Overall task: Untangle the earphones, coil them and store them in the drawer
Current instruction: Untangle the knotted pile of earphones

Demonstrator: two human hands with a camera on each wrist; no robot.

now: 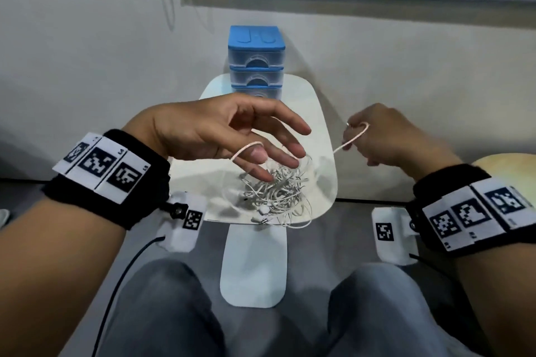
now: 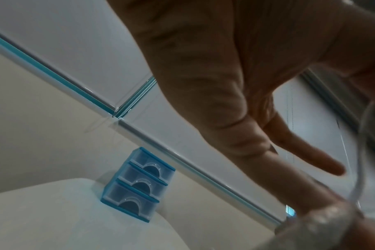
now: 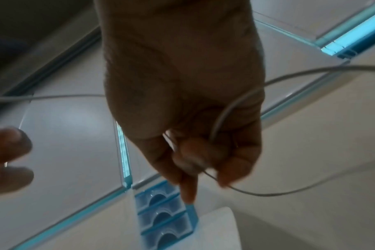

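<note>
- Mostly, the earphones (image 1: pixel 275 191) lie as a tangled white heap on the table (image 1: pixel 316 113), at its near edge, with loops hanging just over that edge.
- Left hand (image 1: pixel 220 133) hovers above the heap, fingers spread and nearly straight; a loop of cord is draped over its thumb, and its lower fingertips reach the top of the heap, though contact is hard to judge.
- Right hand (image 1: pixel 385 136) is raised to the right of the heap, fingers curled, pinching a small loop of cord; a strand runs from it down toward the heap.
- Right wrist view shows that pinch close up (image 3: pixel 195 157), yet blur hides whether an earbud or only cord sits between the fingers.
- Left wrist view is smeared; the cord there is a pale streak at the right edge.
- Drawers (image 1: pixel 255 61) stand at the far side of the table, behind the heap: a blue-framed stack of three, all closed, the lowest partly hidden by the left hand.
- Plug (image 1: pixel 262 221) lies at the heap's near rim.
</note>
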